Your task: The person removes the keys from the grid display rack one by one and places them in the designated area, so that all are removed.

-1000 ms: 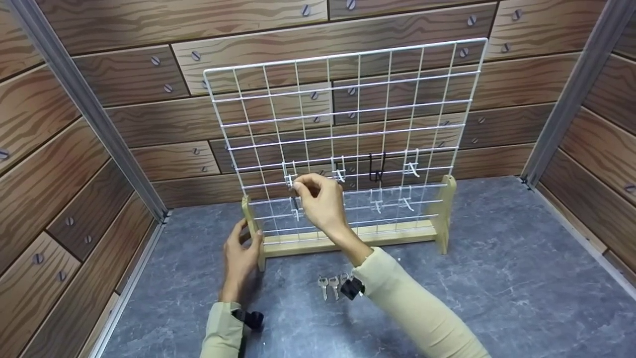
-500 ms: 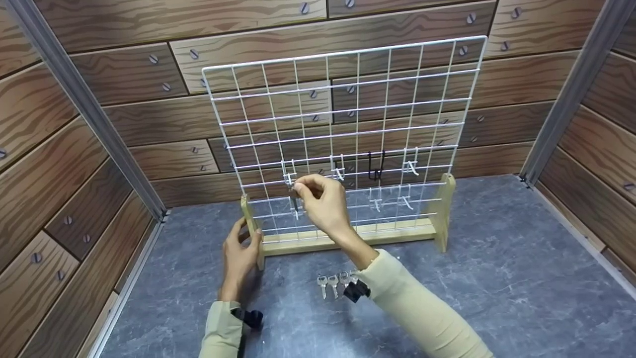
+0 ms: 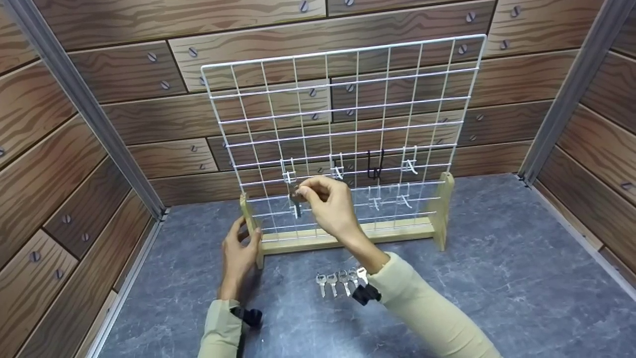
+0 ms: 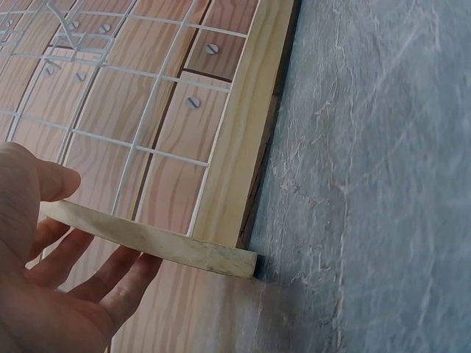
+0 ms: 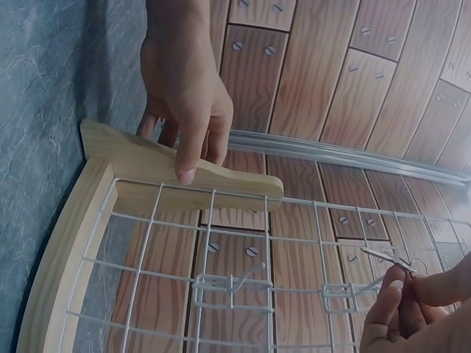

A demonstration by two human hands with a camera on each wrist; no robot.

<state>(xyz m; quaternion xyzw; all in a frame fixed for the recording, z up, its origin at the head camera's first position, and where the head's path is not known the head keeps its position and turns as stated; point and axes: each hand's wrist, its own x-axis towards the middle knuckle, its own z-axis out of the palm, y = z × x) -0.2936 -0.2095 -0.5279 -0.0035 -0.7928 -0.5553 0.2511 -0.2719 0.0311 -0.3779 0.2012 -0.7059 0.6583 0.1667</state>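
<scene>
My right hand (image 3: 332, 206) pinches the ring of a small metal key (image 5: 386, 257), which hangs by the lower left of the white wire grid (image 3: 343, 107). Close behind the key is a white hook (image 3: 288, 176) fixed on the grid; the key and the hook look apart in the head view. My left hand (image 3: 240, 253) grips the left wooden end piece (image 4: 158, 243) of the stand, thumb on one face and fingers on the other. Several keys (image 3: 332, 284) with rings lie in a row on the table, the rightmost next to my right wrist.
More white hooks (image 3: 409, 166) and a black hook (image 3: 375, 169) hang on the grid. A wooden base bar (image 3: 397, 229) and right end piece (image 3: 443, 211) hold it upright. Wood-patterned walls (image 3: 149, 117) enclose the grey marbled table (image 3: 497, 278).
My right hand has moved slightly right and down from the upper left hook, with the key showing more in its fingers. My left hand stays on the end piece.
</scene>
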